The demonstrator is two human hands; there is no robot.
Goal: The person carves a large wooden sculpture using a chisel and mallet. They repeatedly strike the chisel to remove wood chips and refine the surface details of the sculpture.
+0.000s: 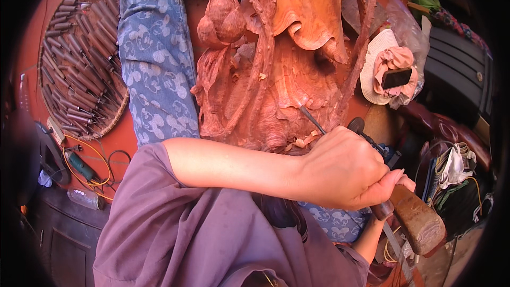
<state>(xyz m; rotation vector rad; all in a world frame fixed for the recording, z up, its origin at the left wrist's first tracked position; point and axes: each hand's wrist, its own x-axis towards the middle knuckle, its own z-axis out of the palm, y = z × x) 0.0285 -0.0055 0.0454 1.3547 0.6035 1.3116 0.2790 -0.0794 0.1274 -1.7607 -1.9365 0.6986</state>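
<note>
My left hand (pixel 345 167) is closed in a fist around the wooden handle of a carving chisel (pixel 313 120). The handle's butt (pixel 382 210) sticks out below the fist. Up and to the left runs the thin dark shaft, its tip touching a pale, freshly cut spot on a large reddish wood carving (pixel 244 101) with lotus buds, stems and draped folds. My right hand (pixel 377 225) lies behind the handle's butt, mostly hidden, with only the wrist plain. Fingertips show beside the fist, next to a worn brown wooden block like a mallet (pixel 422 223); whose they are is unclear.
Wood chips (pixel 305 141) lie on the carving. A round woven tray (pixel 123 114) with many wooden-handled chisels stands at the left, near a green power tool (pixel 79 166) and cords. At the right are a white hat (pixel 374 56), a phone (pixel 396 78) and cluttered bags.
</note>
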